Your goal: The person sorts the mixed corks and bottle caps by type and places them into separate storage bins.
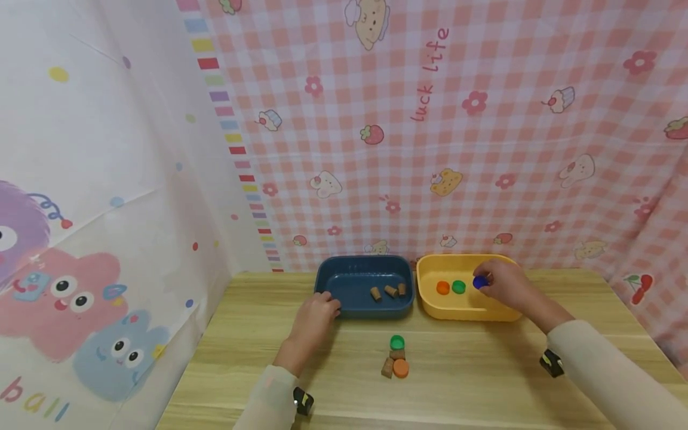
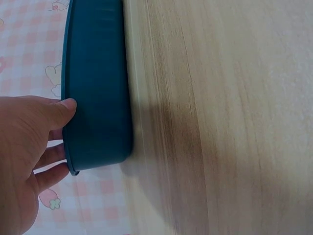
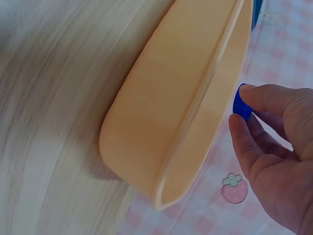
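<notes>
Between thumb and fingers, my right hand [image 1: 507, 286] pinches a blue bottle cap [image 3: 241, 104] above the yellow tray [image 1: 457, 313]. An orange cap [image 1: 443, 288] and a green cap [image 1: 458, 287] lie inside that tray. My left hand [image 2: 29, 147] holds the near left corner of the dark blue tray [image 2: 98, 88], thumb at the outer side of the rim and fingers reaching over it. Three corks lie toward the right end of the dark blue tray, one cork [image 1: 375, 294] a little apart from the others.
In front of the trays, a green cap [image 1: 397, 342], a cork [image 1: 397, 355], another cork [image 1: 387, 368] and an orange cap [image 1: 401, 368] lie grouped on the wooden table [image 1: 462, 382]. A pink checked cloth [image 1: 398, 161] hangs behind the trays, and a white printed cloth [image 1: 118, 155] at the left.
</notes>
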### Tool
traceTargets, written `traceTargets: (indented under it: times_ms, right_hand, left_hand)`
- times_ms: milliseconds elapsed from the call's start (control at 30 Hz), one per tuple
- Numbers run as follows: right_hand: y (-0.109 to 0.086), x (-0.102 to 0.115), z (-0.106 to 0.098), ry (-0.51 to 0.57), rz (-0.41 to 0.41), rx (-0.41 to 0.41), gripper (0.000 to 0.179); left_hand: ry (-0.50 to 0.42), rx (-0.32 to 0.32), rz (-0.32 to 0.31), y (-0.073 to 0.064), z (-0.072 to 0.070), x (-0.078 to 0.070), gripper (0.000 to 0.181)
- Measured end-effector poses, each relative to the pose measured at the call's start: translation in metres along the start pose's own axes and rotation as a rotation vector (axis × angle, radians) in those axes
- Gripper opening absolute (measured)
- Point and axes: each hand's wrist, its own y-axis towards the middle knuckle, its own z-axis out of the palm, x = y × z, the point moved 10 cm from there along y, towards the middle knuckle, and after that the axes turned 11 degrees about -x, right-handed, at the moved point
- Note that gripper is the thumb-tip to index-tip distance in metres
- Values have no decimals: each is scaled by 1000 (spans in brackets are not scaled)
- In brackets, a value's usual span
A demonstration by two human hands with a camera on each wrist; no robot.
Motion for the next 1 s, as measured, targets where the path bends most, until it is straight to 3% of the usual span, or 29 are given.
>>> traceTargets:
  times_ms: [300,733,1000]
  right_hand:
    - [9,-24,11,2,53,48,29]
    - [16,-38,21,-21,96,100,25]
    - [25,-42,26,-88,58,133,24]
  left_hand:
    - [-10,-12,-5,-3,1,1,9]
    - [-7,-30,15,-4,1,1,9]
    - [-13,-23,15,-3,1,1,9]
